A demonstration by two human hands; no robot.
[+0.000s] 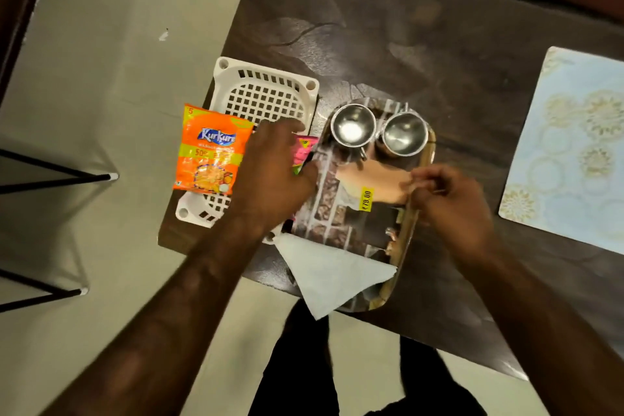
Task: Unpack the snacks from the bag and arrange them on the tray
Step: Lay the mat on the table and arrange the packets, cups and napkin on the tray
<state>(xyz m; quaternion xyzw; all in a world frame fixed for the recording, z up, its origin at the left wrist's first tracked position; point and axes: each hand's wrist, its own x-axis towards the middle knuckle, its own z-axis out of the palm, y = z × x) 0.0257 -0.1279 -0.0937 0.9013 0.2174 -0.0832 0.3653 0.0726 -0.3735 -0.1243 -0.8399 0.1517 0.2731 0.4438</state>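
An orange Kurkure snack packet (211, 152) lies on the white plastic basket (266, 91) at the table's left edge. A pink snack packet (303, 150) shows between the thumb and fingers of my left hand (273, 176), which grips it palm down at the left rim of the tray. The brick-printed tray (332, 209) carries two steel cups (353, 125) (403, 133) at its far end. A peach-coloured flat piece (374, 181) with a yellow price sticker (367, 198) lies mid-tray. My right hand (452, 203) pinches its right end at the tray's right rim.
A white paper napkin (329, 275) overhangs the tray's near corner and the table's near edge. A pale blue patterned placemat (570, 145) lies at the right. The dark table (388, 37) extends beyond the tray. Black chair legs (54, 176) stand on the floor at left.
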